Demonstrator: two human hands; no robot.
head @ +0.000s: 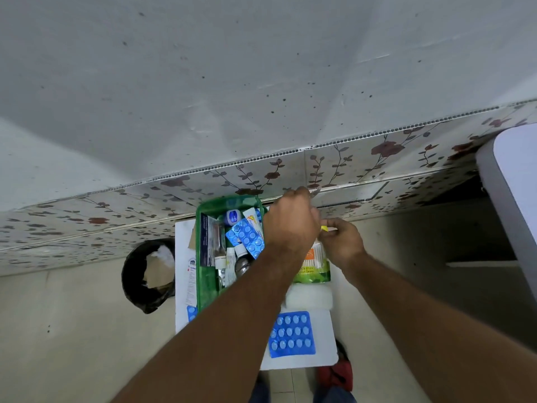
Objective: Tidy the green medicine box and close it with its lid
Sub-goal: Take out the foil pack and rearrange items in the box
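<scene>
The green medicine box (203, 274) is sitting open on a small white table (325, 338) by the flower-patterned wall, crammed with a blue blister pack (246, 237), a round blue-lidded jar (234, 216), small bottles and cartons. Above its right edge the left hand (290, 225) is hovering with its fingers curled into a loose fist, while the right hand (343, 242) is pinching a small yellow item (324, 228) between its fingertips. A cotton swab packet (312, 266) and a second blue blister pack (292, 334) are lying on the table beside the box, and a black-lined bin (148, 274) is standing on the floor to the left.
</scene>
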